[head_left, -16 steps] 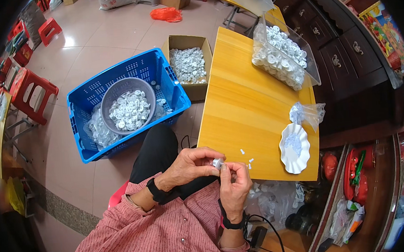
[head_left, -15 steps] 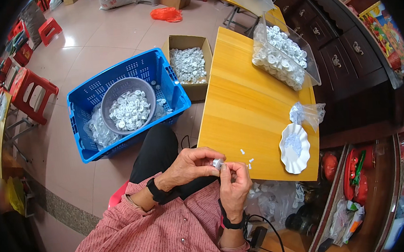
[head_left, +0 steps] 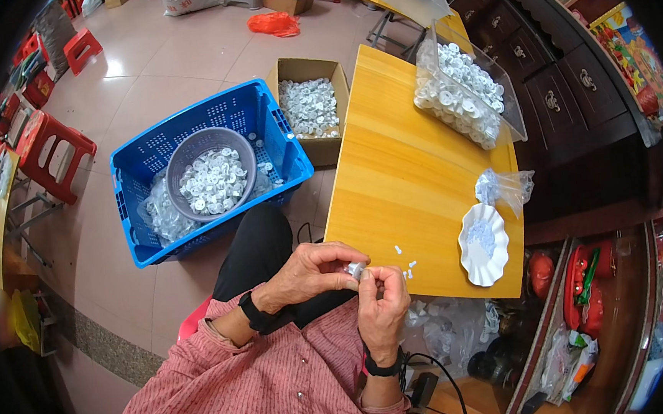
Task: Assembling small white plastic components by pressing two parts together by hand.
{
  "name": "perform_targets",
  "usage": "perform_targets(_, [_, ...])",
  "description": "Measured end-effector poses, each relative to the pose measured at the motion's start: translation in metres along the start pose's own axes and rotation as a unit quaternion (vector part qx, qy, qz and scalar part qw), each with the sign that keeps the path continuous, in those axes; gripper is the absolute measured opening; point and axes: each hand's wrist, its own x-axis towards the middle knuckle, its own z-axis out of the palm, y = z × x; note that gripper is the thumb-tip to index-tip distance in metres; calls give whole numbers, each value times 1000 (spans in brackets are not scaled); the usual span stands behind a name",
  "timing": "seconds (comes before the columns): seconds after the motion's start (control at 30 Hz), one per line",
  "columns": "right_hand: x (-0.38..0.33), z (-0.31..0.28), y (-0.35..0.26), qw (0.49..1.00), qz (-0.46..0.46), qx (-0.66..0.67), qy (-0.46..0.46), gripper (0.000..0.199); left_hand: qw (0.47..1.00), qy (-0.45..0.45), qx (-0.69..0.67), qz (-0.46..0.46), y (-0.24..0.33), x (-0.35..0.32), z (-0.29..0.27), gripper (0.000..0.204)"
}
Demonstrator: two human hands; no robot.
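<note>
Nearest, at the bench's (head_left: 388, 141) near left corner, the left hand's (head_left: 309, 276) fingers clamp a small white piece (head_left: 356, 268), apparently steadying it with its right side exposed. There the right hand's (head_left: 382, 302) thumb and fingertips meet; whether they pinch something tiny is hidden. Just right, loose white pegs (head_left: 397, 249) lie within easy reach, and beyond them a scalloped white dish (head_left: 486, 276) corrals pale bits. Farther left, a grey basin (head_left: 204, 140) inside a blue crate (head_left: 187, 115), and far right, a clear bin (head_left: 511, 119), keep many white parts contained.
</note>
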Motion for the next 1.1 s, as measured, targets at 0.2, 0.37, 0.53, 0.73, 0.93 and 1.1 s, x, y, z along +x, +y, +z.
perform_targets(0.2, [0,0,-2,999,40,22,-16,8,999,18,-29,-10,-4,0,2,35])
perform_targets(0.37, [-2,-2,2,999,31,8,-21,9,997,-4,70,25,6,3,-1,35])
perform_targets(0.53, [-3,0,1,998,45,23,-39,9,996,-7,82,27,7,1,-3,37])
perform_targets(0.73, [-10,4,9,977,122,174,-32,10,998,22,-49,-22,1,-4,-3,36])
perform_targets(0.93, [-8,7,8,968,152,198,-31,10,998,5,67,18,7,-1,-7,35])
perform_targets(1.1, [-3,12,7,982,121,141,-25,9,999,20,-8,-28,17,-1,-6,33])
